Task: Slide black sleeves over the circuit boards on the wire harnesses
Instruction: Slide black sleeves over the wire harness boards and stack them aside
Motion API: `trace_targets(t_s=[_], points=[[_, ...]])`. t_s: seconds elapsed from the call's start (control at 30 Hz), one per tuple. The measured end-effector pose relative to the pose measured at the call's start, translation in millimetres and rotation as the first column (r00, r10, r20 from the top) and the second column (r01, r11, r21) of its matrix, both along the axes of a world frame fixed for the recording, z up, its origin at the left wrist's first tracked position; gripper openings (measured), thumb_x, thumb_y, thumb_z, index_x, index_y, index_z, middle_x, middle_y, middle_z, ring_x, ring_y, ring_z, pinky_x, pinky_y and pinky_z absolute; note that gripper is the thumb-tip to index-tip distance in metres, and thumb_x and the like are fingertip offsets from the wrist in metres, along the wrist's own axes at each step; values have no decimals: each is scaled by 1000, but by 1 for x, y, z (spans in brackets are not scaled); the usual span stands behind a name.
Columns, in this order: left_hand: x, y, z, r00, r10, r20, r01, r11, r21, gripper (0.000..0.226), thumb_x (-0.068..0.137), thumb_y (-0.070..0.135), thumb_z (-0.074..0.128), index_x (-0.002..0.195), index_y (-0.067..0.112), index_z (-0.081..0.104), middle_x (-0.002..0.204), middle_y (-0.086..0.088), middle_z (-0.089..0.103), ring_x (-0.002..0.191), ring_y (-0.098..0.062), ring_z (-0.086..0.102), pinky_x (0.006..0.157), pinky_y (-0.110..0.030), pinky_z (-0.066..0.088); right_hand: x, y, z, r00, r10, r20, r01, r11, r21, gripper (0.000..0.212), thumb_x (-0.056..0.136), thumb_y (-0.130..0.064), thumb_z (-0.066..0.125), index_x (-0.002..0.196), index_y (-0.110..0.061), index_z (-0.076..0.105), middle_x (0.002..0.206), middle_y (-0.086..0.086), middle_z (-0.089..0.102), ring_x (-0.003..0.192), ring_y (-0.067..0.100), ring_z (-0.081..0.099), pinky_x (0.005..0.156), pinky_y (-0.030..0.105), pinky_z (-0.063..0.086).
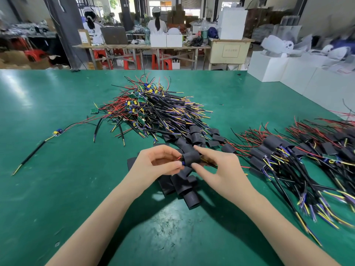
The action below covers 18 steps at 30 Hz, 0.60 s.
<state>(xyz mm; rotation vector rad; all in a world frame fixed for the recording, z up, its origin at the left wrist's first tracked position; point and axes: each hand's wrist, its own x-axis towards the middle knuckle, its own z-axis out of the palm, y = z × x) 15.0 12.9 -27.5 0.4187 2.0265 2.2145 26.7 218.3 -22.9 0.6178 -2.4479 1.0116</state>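
Note:
Above the green table (57,189) my two hands hold one wire harness. A black sleeve (192,158) sits around its circuit board, pinched between the index finger and thumb of my right hand (221,169). My left hand (153,164) pinches the board's blue and red end sticking out of the sleeve's left side. Loose black sleeves (182,185) lie in a heap under my hands. A large pile of bare harnesses (153,110) with green boards lies behind.
Sleeved harnesses (288,160) are stacked at the right, their wires fanning toward the near edge. A single harness (57,132) lies apart at the left. White boxes (288,70) stand at the table's far right. Two people sit at a far bench.

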Motion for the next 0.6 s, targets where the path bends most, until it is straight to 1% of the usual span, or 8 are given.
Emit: trace_targets(t_s=[0.07, 0.1, 0.2, 0.33, 0.43, 0.5, 0.6], points=[[0, -3, 0, 1000, -4, -7, 4, 1000, 2, 15, 72, 10, 74, 86, 12, 71, 85, -13, 74, 78, -24, 73, 70, -26, 58, 0, -2, -2, 999, 42, -2, -42, 999, -17, 42, 82, -17, 73, 123, -12, 65, 83, -11, 68, 76, -3, 62, 79, 14, 49], [0, -4, 0, 1000, -2, -14, 1, 1000, -8, 15, 72, 10, 74, 86, 11, 71, 84, -12, 74, 76, -24, 73, 69, -26, 58, 1, -3, -2, 998, 59, -1, -59, 998, -24, 41, 83, -15, 72, 123, -12, 65, 82, -12, 67, 75, -3, 62, 78, 12, 48], [0, -4, 0, 999, -1, -36, 0, 999, -36, 18, 70, 12, 75, 86, 9, 69, 81, -10, 74, 70, -19, 71, 65, -24, 57, 2, -4, -3, 996, 92, -3, -92, 995, -43, 41, 84, -12, 70, 123, -10, 63, 81, -6, 71, 72, 6, 65, 77, 17, 50], [-1, -3, -2, 998, -15, -57, 12, 999, -44, 21, 71, 11, 75, 88, 5, 66, 78, -7, 73, 67, -16, 69, 66, -23, 56, 2, -4, -4, 995, 101, -25, -102, 995, -22, 39, 83, -11, 70, 122, -8, 64, 74, -4, 69, 67, 11, 61, 73, 11, 45], [-1, -3, -3, 999, -18, -51, 16, 999, -42, 20, 71, 11, 75, 87, 5, 65, 78, -8, 72, 68, -18, 69, 65, -22, 55, 2, -4, -4, 993, 119, -20, -120, 993, -18, 38, 83, -13, 70, 120, -9, 65, 72, -3, 68, 64, 11, 59, 71, 11, 45], [-1, -3, -4, 998, -19, -52, 16, 999, -47, 18, 73, 9, 75, 86, 5, 65, 77, -8, 72, 67, -18, 69, 65, -21, 54, 3, -4, -2, 992, 128, -22, -128, 992, -7, 35, 82, -14, 69, 117, -10, 67, 68, -4, 65, 61, 10, 54, 69, 10, 43], [-3, -2, -5, 998, -21, -59, 16, 997, -71, 12, 79, -3, 71, 86, 4, 64, 76, -9, 71, 66, -17, 68, 64, -20, 53, 2, -2, 1, 992, 122, -33, -122, 992, 27, 28, 82, -18, 69, 109, -13, 69, 60, -9, 54, 57, 9, 38, 61, 12, 39]])
